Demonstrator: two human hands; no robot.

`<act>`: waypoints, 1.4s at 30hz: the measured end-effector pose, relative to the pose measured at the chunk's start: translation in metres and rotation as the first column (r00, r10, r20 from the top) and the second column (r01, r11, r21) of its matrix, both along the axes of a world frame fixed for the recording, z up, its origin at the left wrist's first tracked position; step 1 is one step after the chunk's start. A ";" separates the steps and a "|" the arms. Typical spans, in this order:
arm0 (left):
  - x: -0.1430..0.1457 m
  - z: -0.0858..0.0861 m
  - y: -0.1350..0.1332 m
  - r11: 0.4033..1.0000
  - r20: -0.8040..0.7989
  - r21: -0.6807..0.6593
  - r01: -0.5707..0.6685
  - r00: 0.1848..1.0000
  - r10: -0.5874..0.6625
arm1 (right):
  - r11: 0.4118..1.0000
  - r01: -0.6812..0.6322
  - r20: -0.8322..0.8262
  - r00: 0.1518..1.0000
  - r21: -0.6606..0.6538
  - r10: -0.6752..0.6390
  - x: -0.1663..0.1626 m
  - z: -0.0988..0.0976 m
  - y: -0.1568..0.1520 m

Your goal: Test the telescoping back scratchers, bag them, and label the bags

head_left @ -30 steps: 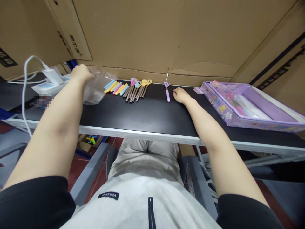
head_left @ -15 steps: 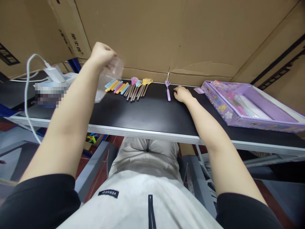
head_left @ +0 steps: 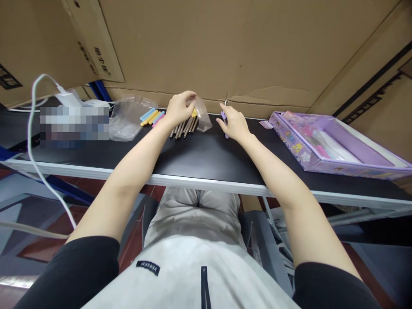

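Note:
My left hand (head_left: 180,108) is closed on the edge of a small clear plastic bag (head_left: 202,116), which hangs over the claw-headed metal rods (head_left: 184,128). Most of the claw heads are hidden behind this hand and the bag. My right hand (head_left: 236,123) hovers just above a small purple back scratcher (head_left: 224,116), thumb and fingers apart. It partly covers the scratcher's handle, and I cannot tell whether the fingers touch it. Several blue, yellow and pink handles (head_left: 151,116) lie in a row beside the rods, partly behind my left wrist.
More clear plastic bags (head_left: 127,120) lie at the left, near a white charger with a cable (head_left: 69,98). A purple open box (head_left: 309,159) with packaged items stands at the right. Cardboard (head_left: 193,51) walls the back of the black table (head_left: 206,159).
My left hand has moved right and down from above the plastic bags to the rods, bringing one bag along. My right hand has shifted left over the purple back scratcher.

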State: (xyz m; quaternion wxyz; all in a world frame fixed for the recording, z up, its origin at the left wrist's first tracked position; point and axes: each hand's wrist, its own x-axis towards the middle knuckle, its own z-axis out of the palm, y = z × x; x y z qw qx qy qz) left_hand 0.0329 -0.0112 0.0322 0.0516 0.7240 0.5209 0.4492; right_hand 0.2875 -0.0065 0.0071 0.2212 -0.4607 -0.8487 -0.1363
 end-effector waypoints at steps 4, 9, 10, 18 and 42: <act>-0.001 -0.009 -0.008 0.997 -0.149 0.059 -0.039 0.988 0.048 | 0.998 -0.062 -0.003 0.998 -0.026 0.062 -0.015 0.003 -0.015; 0.005 -0.005 -0.025 0.991 -0.287 0.038 -0.125 0.949 0.131 | 0.993 -0.066 -0.113 0.992 -0.093 0.055 -0.026 0.015 -0.038; 0.006 -0.004 -0.026 0.991 -0.306 0.042 -0.131 0.942 0.137 | 0.991 -0.064 -0.171 0.984 -0.118 0.044 -0.027 0.017 -0.041; 0.006 -0.003 -0.030 0.992 -0.352 0.111 -0.061 0.931 0.097 | 0.822 -0.400 -0.848 0.500 -0.404 -0.173 -0.038 0.020 -0.036; 0.005 -0.032 -0.008 0.999 -0.477 0.003 0.035 0.878 -0.030 | 0.559 -0.556 -0.757 0.218 -0.615 -0.616 -0.046 0.020 -0.043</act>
